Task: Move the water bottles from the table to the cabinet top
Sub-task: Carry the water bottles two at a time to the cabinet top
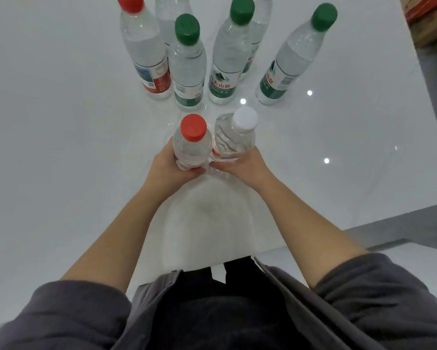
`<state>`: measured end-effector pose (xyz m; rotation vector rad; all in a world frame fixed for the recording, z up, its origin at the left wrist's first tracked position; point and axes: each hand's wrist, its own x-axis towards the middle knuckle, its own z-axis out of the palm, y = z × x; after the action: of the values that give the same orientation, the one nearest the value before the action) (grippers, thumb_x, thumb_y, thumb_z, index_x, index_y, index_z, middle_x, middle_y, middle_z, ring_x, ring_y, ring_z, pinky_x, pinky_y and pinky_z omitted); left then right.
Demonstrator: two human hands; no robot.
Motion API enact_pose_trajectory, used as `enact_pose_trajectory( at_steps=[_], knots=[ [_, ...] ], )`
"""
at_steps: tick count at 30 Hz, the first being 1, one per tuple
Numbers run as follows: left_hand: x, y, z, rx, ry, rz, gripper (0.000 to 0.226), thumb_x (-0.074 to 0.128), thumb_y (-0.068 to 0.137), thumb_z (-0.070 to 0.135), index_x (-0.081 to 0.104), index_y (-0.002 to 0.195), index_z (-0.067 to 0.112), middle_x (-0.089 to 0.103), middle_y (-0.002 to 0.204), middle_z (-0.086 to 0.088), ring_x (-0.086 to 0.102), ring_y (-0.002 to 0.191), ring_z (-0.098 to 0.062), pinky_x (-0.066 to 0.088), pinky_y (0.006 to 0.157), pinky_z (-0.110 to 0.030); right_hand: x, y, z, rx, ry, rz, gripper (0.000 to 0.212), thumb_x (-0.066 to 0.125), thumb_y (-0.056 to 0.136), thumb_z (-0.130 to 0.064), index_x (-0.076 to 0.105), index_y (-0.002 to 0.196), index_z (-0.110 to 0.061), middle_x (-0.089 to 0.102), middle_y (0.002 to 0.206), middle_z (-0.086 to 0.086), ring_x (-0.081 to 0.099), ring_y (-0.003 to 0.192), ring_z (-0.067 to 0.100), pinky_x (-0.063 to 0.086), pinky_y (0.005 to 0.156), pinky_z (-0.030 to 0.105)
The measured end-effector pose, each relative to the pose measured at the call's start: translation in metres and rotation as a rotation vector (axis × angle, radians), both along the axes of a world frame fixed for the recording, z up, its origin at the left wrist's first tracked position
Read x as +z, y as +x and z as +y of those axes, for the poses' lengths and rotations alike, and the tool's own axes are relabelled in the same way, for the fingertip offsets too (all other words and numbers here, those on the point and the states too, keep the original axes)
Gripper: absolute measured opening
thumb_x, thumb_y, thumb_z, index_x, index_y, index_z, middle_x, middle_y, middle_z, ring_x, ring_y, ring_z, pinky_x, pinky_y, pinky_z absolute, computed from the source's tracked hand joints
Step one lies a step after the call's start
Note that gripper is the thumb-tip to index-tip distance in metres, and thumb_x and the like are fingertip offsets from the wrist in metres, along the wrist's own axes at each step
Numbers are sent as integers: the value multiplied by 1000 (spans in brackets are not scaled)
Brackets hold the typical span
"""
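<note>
Nearest you, your grey sleeves are pushed up and both bare forearms reach forward over the white glossy surface. Your left hand wraps its fingers round the lower body of the near red-capped bottle, and your right hand grips the white-capped bottle low down in the same way. These two bottles stand upright and touch side by side at the middle of the scene. You cannot tell whether their bases rest on the surface or are lifted.

Farther off, a cluster stands upright on the same surface. The far red-capped bottle is on the left, with the left green-capped bottle just beside it. To the right comes the middle green-capped bottle, then the right green-capped bottle, set a little apart. Two rear bottles show behind them, caps cut off by the frame. A cardboard box sits at the far right corner.
</note>
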<state>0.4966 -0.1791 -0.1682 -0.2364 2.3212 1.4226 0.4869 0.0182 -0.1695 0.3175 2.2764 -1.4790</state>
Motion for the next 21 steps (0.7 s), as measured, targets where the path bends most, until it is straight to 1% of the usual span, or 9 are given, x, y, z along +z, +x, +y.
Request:
enact_pose_trajectory(
  at_steps=[3, 7, 10, 11, 14, 16, 18, 20, 21],
  knots=[
    [0, -1, -1, -30, -17, 10, 60, 85, 68, 33, 61, 122, 25, 68, 112, 10, 64, 100, -6, 47, 77, -15, 3, 5, 0, -41, -14, -1, 91, 89, 56, -45, 53, 137, -21, 67, 122, -11, 64, 111, 6, 53, 98, 33],
    [3, 3, 8, -70, -38, 11, 55, 86, 66, 36, 64, 115, 23, 70, 107, 9, 66, 98, -7, 54, 85, -28, 6, 32, 15, -75, -43, -30, 74, 89, 67, -27, 54, 132, -17, 65, 101, -19, 63, 92, -2, 53, 86, 23],
    [5, 13, 16, -118, -45, -23, 51, 86, 66, 36, 65, 110, 24, 70, 103, 10, 67, 96, -7, 56, 84, -31, 6, 62, 24, -126, -64, -77, 69, 87, 68, -26, 56, 128, -21, 65, 100, -18, 64, 94, -1, 55, 83, 21],
    [6, 19, 27, -157, -46, -41, 50, 87, 66, 35, 65, 109, 24, 70, 103, 10, 67, 95, -7, 56, 83, -32, 6, 77, 33, -159, -69, -86, 64, 87, 67, -28, 57, 124, -23, 66, 99, -19, 64, 92, -4, 55, 80, 17],
    [8, 43, 69, -285, -28, -81, 50, 88, 66, 29, 64, 110, 22, 70, 102, 8, 67, 95, -10, 56, 83, -34, 1, 123, 69, -236, -11, -97, 47, 84, 69, -30, 54, 105, -24, 58, 82, -22, 57, 71, -16, 44, 61, 6],
    [11, 61, 104, -375, -8, -81, 49, 88, 66, 24, 64, 109, 23, 69, 100, 13, 66, 94, -6, 54, 81, -28, 0, 153, 96, -307, 33, -91, 42, 83, 71, -29, 52, 100, -27, 55, 77, -23, 56, 66, -14, 43, 60, 7],
    [16, 82, 142, -476, 18, -73, 47, 87, 67, 20, 61, 104, 32, 65, 95, 20, 64, 90, 3, 49, 75, -15, 0, 185, 125, -374, 85, -62, 34, 81, 73, -29, 50, 87, -31, 54, 68, -24, 55, 64, -11, 43, 59, 9],
    [20, 106, 182, -585, 48, -53, 51, 87, 67, 14, 55, 97, 41, 62, 91, 23, 61, 85, 12, 44, 68, -5, 1, 220, 157, -488, 70, -44, 29, 82, 74, -25, 55, 83, -27, 57, 67, -23, 57, 65, -8, 45, 63, 11],
    [20, 119, 201, -635, 64, -47, 53, 87, 67, 12, 54, 96, 42, 63, 89, 22, 60, 83, 15, 43, 67, -3, 4, 240, 174, -557, 35, -49, 28, 85, 73, -21, 60, 86, -22, 61, 72, -19, 60, 68, -6, 46, 67, 13]
  ],
)
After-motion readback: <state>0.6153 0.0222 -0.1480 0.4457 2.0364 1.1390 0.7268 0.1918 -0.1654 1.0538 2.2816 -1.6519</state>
